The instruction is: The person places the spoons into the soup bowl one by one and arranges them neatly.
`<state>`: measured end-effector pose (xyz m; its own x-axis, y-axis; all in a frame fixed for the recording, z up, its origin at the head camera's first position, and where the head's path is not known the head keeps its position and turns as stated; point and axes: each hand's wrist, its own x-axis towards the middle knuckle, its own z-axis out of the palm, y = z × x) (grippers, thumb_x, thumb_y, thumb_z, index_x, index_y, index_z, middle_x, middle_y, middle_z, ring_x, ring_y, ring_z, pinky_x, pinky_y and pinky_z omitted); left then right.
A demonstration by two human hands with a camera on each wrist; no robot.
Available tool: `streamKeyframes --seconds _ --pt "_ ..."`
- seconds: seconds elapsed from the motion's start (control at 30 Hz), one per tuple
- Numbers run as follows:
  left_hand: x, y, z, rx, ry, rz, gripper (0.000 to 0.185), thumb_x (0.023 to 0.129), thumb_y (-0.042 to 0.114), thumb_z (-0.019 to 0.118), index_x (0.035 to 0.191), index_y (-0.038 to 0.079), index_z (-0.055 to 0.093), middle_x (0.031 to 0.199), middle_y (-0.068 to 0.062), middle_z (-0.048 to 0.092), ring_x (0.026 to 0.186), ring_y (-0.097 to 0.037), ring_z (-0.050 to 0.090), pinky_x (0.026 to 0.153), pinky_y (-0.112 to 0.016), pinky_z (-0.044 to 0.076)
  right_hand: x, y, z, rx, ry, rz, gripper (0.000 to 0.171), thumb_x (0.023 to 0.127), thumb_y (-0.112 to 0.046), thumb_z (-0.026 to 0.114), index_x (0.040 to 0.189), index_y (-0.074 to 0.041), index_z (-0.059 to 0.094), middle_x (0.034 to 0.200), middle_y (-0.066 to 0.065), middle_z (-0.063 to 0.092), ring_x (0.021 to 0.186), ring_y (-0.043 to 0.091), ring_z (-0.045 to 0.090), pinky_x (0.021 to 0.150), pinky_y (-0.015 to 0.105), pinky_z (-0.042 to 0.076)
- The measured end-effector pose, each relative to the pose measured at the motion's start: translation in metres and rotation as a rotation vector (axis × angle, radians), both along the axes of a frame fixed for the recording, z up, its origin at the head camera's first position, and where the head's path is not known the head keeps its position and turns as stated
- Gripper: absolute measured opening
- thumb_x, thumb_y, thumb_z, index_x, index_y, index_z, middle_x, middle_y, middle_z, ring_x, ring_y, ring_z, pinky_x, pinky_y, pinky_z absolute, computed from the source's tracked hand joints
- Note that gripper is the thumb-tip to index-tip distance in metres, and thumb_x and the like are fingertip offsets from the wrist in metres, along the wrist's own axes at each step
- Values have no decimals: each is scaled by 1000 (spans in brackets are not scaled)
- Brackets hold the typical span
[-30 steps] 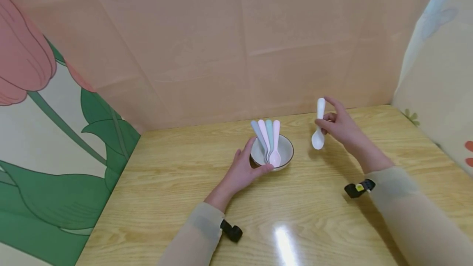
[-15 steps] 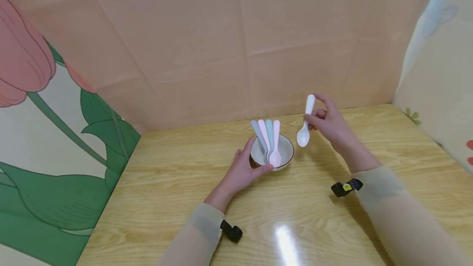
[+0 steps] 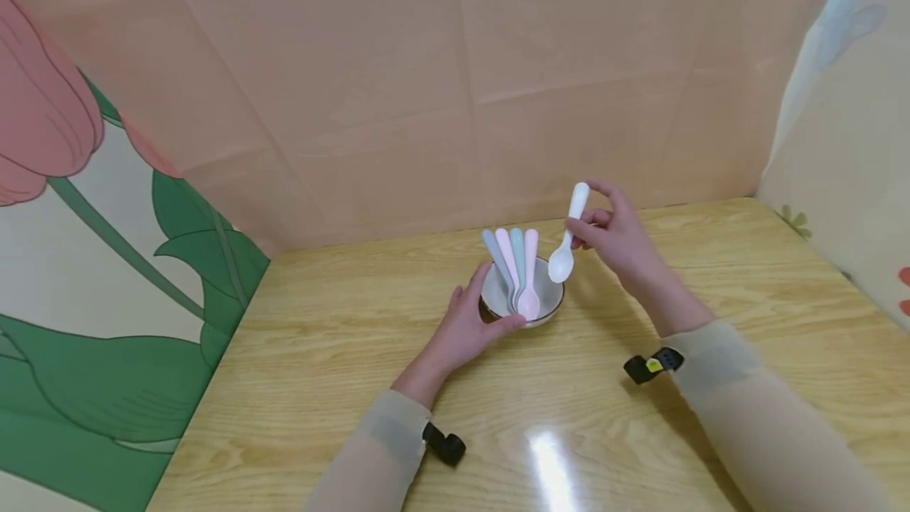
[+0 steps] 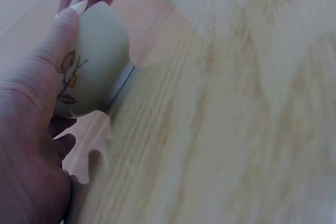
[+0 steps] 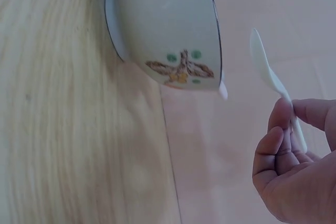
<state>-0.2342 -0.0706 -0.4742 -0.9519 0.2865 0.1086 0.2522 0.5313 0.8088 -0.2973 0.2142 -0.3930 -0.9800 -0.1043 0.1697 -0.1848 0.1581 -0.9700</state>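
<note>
A round white bowl [image 3: 546, 279] with a dark rim stands on the table, and painted leaves show on its outer wall [image 4: 100, 51] in the left wrist view. My left hand [image 3: 464, 334] grips its near left side, thumb at the front rim. Several pastel spoons lean in the bowl: a blue-grey one [image 3: 495, 251], a green one [image 3: 518, 247] and pink ones, the rightmost pink spoon [image 3: 530, 259] in front. My right hand [image 3: 617, 239] pinches a white spoon [image 3: 561, 263] by its handle, scoop down, above the bowl's right rim. The right wrist view shows this spoon [image 5: 262, 61] apart from the bowl.
The wood-grain table [image 3: 341, 370] reaches back to a plain pinkish cloth backdrop [image 3: 370, 85]. At the left hangs a flower-printed sheet [image 3: 107, 385], and a pale printed sheet [image 3: 846, 180] stands at the right. Each wrist wears a small black camera.
My right hand has carried the white spoon leftward, from well right of the bowl to over its right rim, and the spoon has tilted. The left hand and bowl have stayed in place.
</note>
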Motion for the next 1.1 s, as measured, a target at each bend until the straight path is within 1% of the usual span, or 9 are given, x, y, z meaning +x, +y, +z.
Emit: streamKeyframes --seconds 0.13,0.27,0.37,0.53,0.63,0.83,0.97,1.1 --pt "0 -1 0 -7 -5 -2 110 92 65 84 177 35 20 176 2 39 166 -36 24 134 -61 4 2 -7 -2 16 15 23 81 110 -14 72 173 -11 21 96 4 72 78 15 69 80 26 60" --pt "0 -2 0 -7 -5 -3 111 92 65 83 177 32 21 175 2 39 166 -40 21 133 -65 8 4 -14 -4 35 6 32 80 109 -14 72 172 -11 22 95 7 73 79 17 71 78 26 59" --pt "0 -1 0 -4 -8 -3 110 93 64 84 177 31 21 175 2 39 166 -44 18 132 -68 10 6 -17 -6 55 -10 34 78 109 -16 73 169 -12 25 96 10 74 79 17 72 78 27 58" --pt "2 -1 2 8 -10 -3 109 93 62 85 177 35 22 175 2 39 166 -46 15 130 -71 11 6 -21 -12 75 -25 56 73 109 -17 73 165 -11 26 100 14 74 82 18 72 79 27 58" --pt "3 -1 3 14 -10 -7 108 93 62 84 177 36 21 175 3 39 166 -46 15 129 -72 12 8 -23 -14 72 -33 66 70 110 -16 72 162 -9 26 101 15 73 84 22 72 80 28 58" --pt "3 0 2 11 -27 -4 107 93 66 83 176 40 20 176 7 36 166 -47 13 127 -75 16 9 -24 -17 96 -44 79 66 110 -19 72 159 -7 29 101 17 73 90 29 71 89 37 60" --pt "3 0 2 12 -32 0 108 91 69 82 175 44 20 176 7 37 166 -47 11 127 -75 17 9 -25 -19 128 -56 79 66 110 -23 72 159 -7 30 102 18 74 91 27 70 94 38 55" --pt "3 -1 2 10 -17 -5 106 92 67 82 175 44 20 174 7 40 166 -44 14 130 -71 13 9 -26 -20 147 -61 77 65 110 -23 72 158 -6 32 100 18 74 90 25 69 96 37 50"
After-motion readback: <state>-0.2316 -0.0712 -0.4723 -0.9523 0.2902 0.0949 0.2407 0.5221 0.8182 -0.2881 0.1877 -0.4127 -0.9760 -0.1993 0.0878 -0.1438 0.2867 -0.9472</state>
